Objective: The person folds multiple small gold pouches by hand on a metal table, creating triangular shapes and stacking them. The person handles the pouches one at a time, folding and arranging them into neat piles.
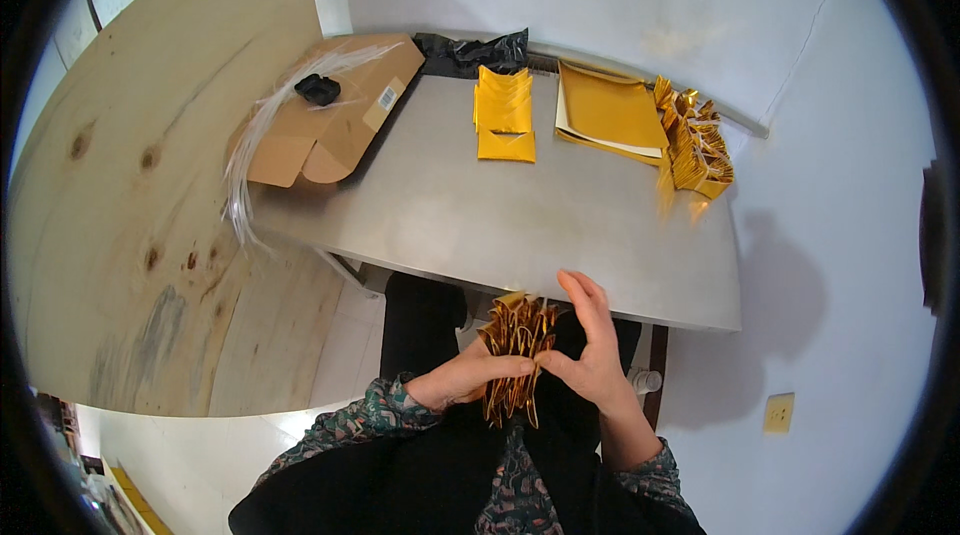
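In front of my lap I hold a bundle of pleated gold foil paper (514, 355), its folds fanned out and standing upright. My left hand (470, 373) is closed around it from the left, with the thumb pressed across the near folds. Against the bundle's right side rests the thumb of my right hand (592, 350); its fingers are stretched upward, apart from the foil. Whatever the left fingers do behind the bundle is hidden.
On the grey metal table (430, 225) lie folded gold foil pieces (504, 115), a stack of gold sheets (612, 115) and more pleated gold foil (697, 150). A cardboard box (345, 130) carries clear plastic strands (262, 130) and a black item (318, 89). Black plastic (475, 53) lies behind.
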Tool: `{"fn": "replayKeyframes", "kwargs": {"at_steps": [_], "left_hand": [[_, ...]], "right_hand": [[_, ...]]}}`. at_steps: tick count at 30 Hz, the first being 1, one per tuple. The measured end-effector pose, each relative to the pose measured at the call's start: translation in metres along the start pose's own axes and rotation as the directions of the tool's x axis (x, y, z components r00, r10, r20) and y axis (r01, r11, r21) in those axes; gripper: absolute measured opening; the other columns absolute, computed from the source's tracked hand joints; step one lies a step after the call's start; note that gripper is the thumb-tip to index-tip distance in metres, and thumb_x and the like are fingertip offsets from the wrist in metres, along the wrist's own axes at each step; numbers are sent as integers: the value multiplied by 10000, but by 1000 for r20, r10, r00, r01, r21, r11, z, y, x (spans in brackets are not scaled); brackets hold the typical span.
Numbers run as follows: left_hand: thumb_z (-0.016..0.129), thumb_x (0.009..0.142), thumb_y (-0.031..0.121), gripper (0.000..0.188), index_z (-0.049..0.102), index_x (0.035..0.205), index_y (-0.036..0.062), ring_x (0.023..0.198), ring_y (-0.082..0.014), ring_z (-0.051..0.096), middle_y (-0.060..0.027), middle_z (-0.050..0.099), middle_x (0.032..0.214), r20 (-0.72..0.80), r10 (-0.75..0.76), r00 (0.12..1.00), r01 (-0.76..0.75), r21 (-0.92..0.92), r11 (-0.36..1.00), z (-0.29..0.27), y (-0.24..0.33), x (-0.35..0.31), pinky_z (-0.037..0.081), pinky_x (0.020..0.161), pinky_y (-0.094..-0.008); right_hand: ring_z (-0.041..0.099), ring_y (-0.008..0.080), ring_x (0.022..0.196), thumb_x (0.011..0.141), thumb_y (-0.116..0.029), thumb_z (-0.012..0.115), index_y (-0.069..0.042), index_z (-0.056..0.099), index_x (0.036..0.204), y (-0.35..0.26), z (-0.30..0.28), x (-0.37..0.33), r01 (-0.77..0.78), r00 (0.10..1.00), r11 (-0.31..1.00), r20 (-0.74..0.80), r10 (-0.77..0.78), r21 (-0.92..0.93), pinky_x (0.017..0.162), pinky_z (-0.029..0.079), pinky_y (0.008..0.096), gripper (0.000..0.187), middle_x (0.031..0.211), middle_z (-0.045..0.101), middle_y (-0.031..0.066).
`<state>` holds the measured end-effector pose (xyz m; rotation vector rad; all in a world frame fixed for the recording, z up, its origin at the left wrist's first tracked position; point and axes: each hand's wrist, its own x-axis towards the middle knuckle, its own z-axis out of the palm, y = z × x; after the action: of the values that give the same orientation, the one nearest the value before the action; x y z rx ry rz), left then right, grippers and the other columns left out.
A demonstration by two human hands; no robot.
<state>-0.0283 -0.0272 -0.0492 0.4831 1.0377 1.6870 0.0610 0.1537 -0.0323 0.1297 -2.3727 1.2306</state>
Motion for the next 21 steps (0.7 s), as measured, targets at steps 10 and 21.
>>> {"fn": "replayKeyframes", "kwargs": {"at_steps": [10, 21], "left_hand": [[779, 853, 256, 710, 364, 1383, 32, 1151, -175, 550, -75, 525, 1227, 129, -201, 971, 202, 7, 979, 23, -44, -3, 494, 977, -347], [815, 825, 300, 698, 440, 1343, 22, 1145, -169, 552, -59, 545, 1203, 29, -107, 994, 106, 49, 993, 45, -52, 8, 491, 970, -323]], "right_hand": [[624, 238, 1159, 790, -218, 746, -19, 549, 1334, 19, 3, -40, -156, 983, 875, 159, 92, 459, 1053, 441, 406, 612, 1263, 647, 156], [620, 269, 1151, 861, -268, 669, -79, 671, 1136, 25, -16, -50, 43, 994, 950, 85, -73, 308, 1153, 261, 549, 334, 1157, 690, 83]]}}
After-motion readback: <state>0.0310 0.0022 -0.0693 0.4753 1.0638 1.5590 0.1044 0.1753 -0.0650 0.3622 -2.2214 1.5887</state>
